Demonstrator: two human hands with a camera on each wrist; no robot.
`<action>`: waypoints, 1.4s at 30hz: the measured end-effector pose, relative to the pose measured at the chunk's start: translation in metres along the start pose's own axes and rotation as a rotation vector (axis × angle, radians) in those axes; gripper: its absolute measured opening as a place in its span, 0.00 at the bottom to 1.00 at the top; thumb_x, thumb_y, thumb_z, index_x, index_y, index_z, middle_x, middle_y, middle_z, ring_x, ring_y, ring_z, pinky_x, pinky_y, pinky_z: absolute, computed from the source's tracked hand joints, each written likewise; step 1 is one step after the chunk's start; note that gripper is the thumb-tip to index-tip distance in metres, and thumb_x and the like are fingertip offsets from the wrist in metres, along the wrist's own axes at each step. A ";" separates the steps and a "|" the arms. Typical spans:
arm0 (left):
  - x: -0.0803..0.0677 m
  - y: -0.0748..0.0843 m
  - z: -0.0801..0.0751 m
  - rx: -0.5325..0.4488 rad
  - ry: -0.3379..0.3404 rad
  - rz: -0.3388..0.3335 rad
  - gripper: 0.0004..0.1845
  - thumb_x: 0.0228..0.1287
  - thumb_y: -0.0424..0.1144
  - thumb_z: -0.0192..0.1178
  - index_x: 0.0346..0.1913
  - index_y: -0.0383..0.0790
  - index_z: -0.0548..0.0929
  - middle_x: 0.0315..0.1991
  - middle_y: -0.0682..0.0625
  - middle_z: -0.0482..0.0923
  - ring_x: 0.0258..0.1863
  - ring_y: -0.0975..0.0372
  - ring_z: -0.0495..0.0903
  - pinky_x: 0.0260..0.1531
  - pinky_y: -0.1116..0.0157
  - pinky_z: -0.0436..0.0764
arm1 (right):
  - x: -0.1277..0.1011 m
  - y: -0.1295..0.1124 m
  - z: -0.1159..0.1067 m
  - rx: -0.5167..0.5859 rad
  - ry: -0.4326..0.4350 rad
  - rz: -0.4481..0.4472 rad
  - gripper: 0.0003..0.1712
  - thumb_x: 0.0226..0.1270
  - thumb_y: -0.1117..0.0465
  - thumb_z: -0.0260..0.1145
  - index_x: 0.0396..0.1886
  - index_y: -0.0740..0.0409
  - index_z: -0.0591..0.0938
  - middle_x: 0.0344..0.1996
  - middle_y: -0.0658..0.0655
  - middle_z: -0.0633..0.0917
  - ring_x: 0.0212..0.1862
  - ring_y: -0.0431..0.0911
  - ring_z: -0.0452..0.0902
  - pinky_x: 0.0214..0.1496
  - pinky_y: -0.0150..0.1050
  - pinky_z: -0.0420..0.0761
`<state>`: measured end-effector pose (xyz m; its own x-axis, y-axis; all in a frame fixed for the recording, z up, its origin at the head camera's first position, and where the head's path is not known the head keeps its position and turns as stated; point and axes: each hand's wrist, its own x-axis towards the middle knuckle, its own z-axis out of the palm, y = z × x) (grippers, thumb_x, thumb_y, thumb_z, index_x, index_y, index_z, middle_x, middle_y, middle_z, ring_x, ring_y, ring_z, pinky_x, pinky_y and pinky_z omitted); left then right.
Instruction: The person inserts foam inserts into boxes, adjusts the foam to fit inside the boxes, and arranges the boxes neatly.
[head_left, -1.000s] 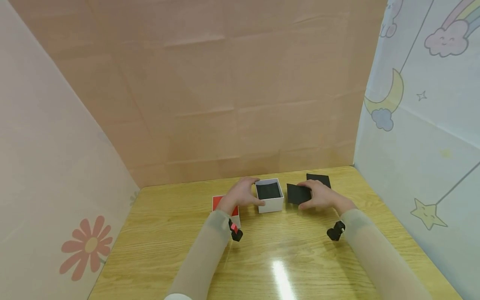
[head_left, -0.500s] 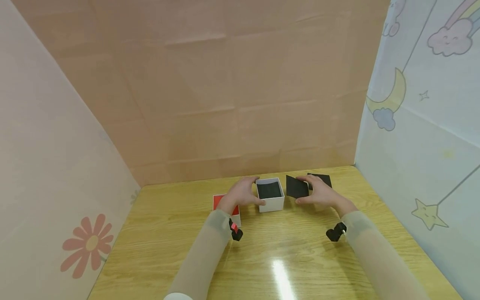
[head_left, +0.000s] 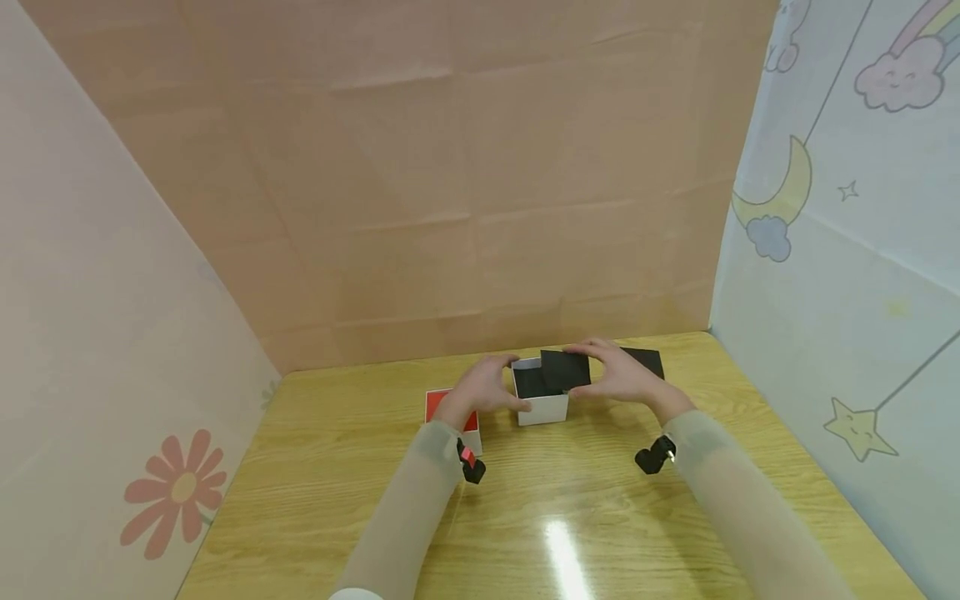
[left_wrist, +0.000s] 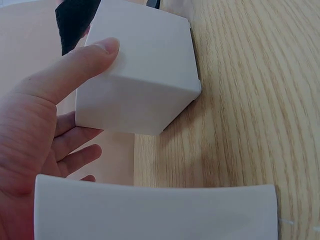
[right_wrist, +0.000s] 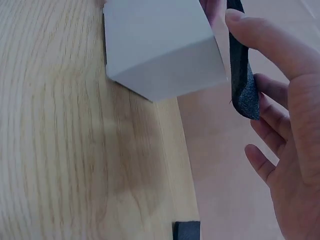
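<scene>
A small white box (head_left: pixel 543 409) with a dark lining stands near the back of the table, its top uncovered. My left hand (head_left: pixel 483 387) grips it from the left, thumb on the near wall and fingers around the far side. Over the box's right part, my right hand (head_left: pixel 617 372) pinches a thin black foam square (head_left: pixel 566 369) by its edges. In the right wrist view the foam pad (right_wrist: pixel 241 75) is seen edge-on beside the box's rim, between thumb and fingers. Whether it touches the rim I cannot tell.
A white box part with a red inside (head_left: pixel 438 402) sits left, partly hidden by my left wrist. Another black foam square (head_left: pixel 645 361) lies behind my right hand. A tan wall (head_left: pixel 480 208) rises at the table's back edge; patterned side walls flank the table (head_left: pixel 570 492).
My right hand has lifted the black foam square off the table and carried it left over the box. The left hand keeps its hold on the box.
</scene>
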<state>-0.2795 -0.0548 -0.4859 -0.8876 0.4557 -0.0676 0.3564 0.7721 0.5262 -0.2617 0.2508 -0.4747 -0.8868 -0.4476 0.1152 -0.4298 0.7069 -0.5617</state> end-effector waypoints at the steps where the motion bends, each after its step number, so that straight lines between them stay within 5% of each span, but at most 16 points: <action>1: 0.000 0.000 0.000 -0.002 0.000 0.000 0.55 0.52 0.63 0.82 0.81 0.50 0.69 0.74 0.49 0.75 0.70 0.52 0.74 0.68 0.51 0.77 | 0.002 -0.002 0.001 -0.002 -0.005 -0.006 0.53 0.59 0.37 0.82 0.80 0.49 0.73 0.75 0.63 0.72 0.75 0.66 0.64 0.69 0.75 0.69; 20: 0.001 -0.002 0.002 -0.022 0.009 0.018 0.55 0.53 0.59 0.84 0.81 0.44 0.70 0.71 0.48 0.78 0.67 0.52 0.78 0.66 0.51 0.79 | 0.037 -0.034 0.009 -0.101 -0.131 -0.105 0.54 0.57 0.40 0.84 0.79 0.53 0.74 0.70 0.62 0.75 0.71 0.63 0.70 0.69 0.66 0.74; 42: 0.001 -0.003 0.004 -0.013 0.012 0.009 0.55 0.53 0.61 0.83 0.82 0.48 0.69 0.72 0.48 0.77 0.66 0.54 0.79 0.65 0.53 0.80 | 0.042 -0.037 0.014 -0.099 -0.177 -0.127 0.54 0.61 0.40 0.82 0.80 0.60 0.73 0.69 0.63 0.75 0.70 0.62 0.70 0.70 0.64 0.73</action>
<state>-0.2801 -0.0550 -0.4907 -0.8877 0.4575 -0.0524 0.3609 0.7620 0.5378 -0.2811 0.1982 -0.4606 -0.7845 -0.6194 0.0298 -0.5585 0.6848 -0.4681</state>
